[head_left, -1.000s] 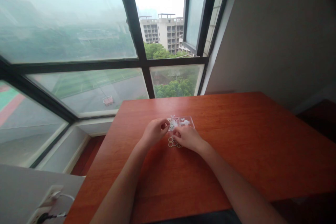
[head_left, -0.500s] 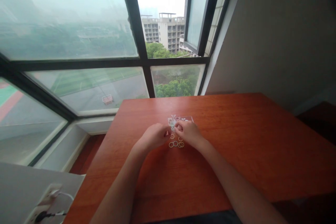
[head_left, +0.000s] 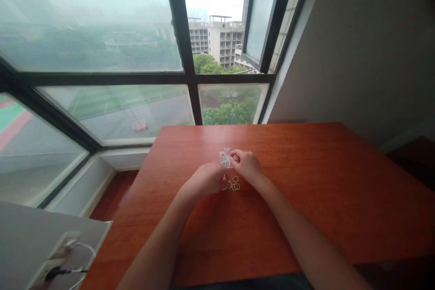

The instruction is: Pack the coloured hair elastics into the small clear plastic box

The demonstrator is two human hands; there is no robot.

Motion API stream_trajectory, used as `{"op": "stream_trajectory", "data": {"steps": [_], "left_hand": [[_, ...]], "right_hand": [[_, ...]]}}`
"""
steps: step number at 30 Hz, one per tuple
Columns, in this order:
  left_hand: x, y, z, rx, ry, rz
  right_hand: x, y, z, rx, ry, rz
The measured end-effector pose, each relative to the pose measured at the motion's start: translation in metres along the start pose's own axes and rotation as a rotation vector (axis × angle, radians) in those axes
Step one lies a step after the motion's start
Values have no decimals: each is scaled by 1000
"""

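small clear packet [head_left: 224,158] of pale bits, pinched in the right hand [head_left: 247,166]; left hand [head_left: 205,180] curled at loose rings [head_left: 235,186], its grip unclear; reddish wooden table [head_left: 306,181] beside a big window [head_left: 102,54]

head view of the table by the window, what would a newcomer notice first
The big dark-framed window fills the upper left, with misty apartment blocks beyond. Below it, on the reddish wooden table, the left hand and right hand sit close together mid-table. The right pinches a small clear packet, with small rings lying between the hands.
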State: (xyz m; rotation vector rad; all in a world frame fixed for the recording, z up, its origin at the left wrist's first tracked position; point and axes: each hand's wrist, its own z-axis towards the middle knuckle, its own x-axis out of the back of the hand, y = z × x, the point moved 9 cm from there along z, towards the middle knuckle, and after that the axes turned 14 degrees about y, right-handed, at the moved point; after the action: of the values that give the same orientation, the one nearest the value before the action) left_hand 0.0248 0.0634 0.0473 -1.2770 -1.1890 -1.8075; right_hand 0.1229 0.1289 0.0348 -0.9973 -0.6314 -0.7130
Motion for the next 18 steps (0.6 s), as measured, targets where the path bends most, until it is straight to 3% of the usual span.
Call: {"op": "stream_trajectory", "data": {"steps": [9,18], "left_hand": [[-11,5,-1,-27,-66,66],[-9,-1,3,-22,-9,62]], "right_hand": [[20,19,1,-39,57,138],[16,18,-1,-11,26,184]]}}
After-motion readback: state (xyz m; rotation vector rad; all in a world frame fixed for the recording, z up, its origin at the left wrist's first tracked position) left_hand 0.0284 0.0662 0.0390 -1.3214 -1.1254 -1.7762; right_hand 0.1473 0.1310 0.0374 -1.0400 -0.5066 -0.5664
